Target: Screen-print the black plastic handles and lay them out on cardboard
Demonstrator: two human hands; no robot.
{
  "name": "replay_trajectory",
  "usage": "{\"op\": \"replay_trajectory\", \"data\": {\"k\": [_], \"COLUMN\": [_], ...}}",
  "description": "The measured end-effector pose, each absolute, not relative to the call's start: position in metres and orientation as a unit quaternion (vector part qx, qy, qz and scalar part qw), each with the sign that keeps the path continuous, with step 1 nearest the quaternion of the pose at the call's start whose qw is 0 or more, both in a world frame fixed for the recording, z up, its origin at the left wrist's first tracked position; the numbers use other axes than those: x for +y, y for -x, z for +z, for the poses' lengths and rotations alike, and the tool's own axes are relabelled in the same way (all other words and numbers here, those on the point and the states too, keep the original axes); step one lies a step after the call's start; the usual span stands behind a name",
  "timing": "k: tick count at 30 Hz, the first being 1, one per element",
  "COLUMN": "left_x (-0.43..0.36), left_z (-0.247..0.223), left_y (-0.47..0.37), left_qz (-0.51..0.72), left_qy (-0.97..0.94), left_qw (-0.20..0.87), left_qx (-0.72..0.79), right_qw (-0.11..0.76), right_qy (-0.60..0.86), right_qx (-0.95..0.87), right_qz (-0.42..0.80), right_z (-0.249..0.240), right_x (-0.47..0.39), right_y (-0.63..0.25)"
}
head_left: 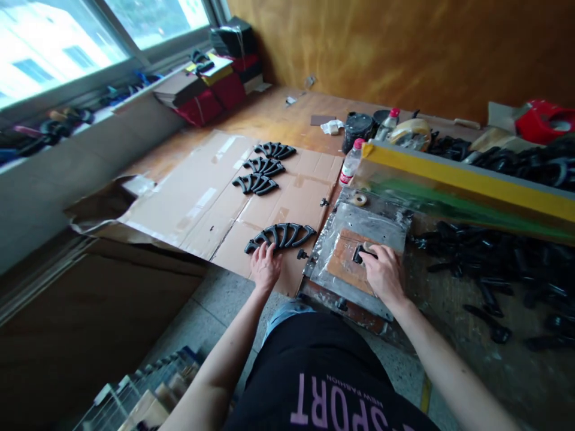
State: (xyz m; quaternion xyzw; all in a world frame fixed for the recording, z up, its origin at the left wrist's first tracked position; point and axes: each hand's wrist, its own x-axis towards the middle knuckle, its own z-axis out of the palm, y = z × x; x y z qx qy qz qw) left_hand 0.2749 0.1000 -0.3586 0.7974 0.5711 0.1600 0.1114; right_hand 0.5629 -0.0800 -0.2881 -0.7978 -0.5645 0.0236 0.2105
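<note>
My left hand (266, 267) rests at the near left end of a fanned row of curved black handle-like parts (287, 234) on flattened cardboard (179, 206). Its fingers are stretched out against the row, partly covering the nearest pieces. Over a brown board (344, 254) on a grey metal plate (323, 269), my right hand (386, 275) pinches a short black part (358, 254); the fingers hide some of it. A small black piece (302, 254) lies between the row and the plate. Farther back on the cardboard are three similar fans of black parts (256, 184).
A heap of black parts (507, 257) covers the right side of the bench. Behind the plate stand a yellow-edged divider (449, 167), a red-capped bottle (351, 163) and a dark tub (357, 131). A tape roll (359, 199) lies on the plate's far edge. Boxes (202, 105) sit by the window.
</note>
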Motion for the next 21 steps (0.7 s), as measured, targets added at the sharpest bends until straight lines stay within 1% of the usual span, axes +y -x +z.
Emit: {"op": "replay_trajectory", "data": {"k": [3,5,8,11,13,15,17,21], "left_x": [0.103,0.107,0.113,0.121,0.130,0.144,0.169,0.247], "left_z": [-0.358,-0.356,-0.352,-0.350,-0.350,-0.351,-0.351,-0.346], "left_y": [-0.280,-0.285,-0.294,-0.300,-0.296,-0.284,-0.265,-0.223], "left_qz": [0.133,0.118,0.100,0.084,0.078,0.075,0.077,0.066], "left_qy": [-0.806,-0.814,-0.822,-0.815,-0.813,-0.827,-0.848,-0.888], "left_qw": [0.098,0.098,0.113,0.131,0.139,0.141,0.142,0.152], "left_qx": [0.569,0.561,0.549,0.558,0.560,0.540,0.505,0.429], "right_qw": [0.241,0.230,0.146,0.052,0.024,0.030,0.055,0.098], "right_qy": [0.735,0.706,0.702,0.718,0.724,0.722,0.715,0.712], "right_qx": [-0.628,-0.658,-0.677,-0.667,-0.659,-0.658,-0.660,-0.644], "right_qz": [0.086,0.128,0.165,0.191,0.203,0.211,0.223,0.263], "right_z": [-0.275,-0.277,-0.292,-0.307,-0.312,-0.313,-0.311,-0.308], "right_x": [-0.031,0.012,0.072,0.109,0.121,0.128,0.136,0.173], "right_y": [-0.533,-0.507,-0.471,-0.448,-0.439,-0.431,-0.421,-0.390]}}
